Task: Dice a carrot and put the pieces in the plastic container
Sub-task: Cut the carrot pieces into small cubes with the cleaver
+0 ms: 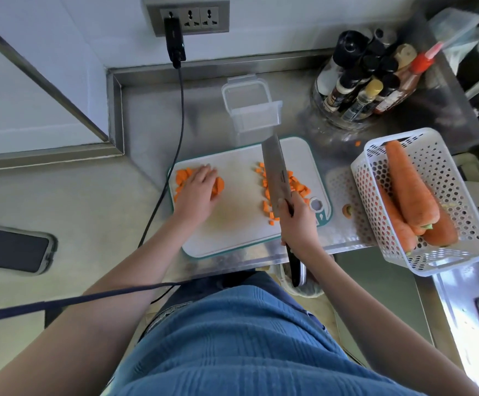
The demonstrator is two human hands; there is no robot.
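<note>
Head view, looking down on a steel tabletop (152, 118). At the centre of the frame lies a white board (241, 221) with a teal edge. The carrot is cut into two orange heaps on it: chunky slices (181, 178) at the board's left end, and small dice (298, 187) scattered down its right side. The left hand (201, 190) lies flat on the slices, fingers (204, 173) straight and close together, pressing them down. The right hand (296, 221) curls its fingers round the knife (276, 172) at the base of the blade; the broad blade points up the frame over the dice, its tip reaching the clear container (251, 110), which stands open just above the board. At right, a white perforated basket (458, 178) holds whole carrots (409, 187). A carrot end (347, 210) lies between board and basket. Bottles (366, 78) stand at upper right, a phone (11, 248) at left.
</note>
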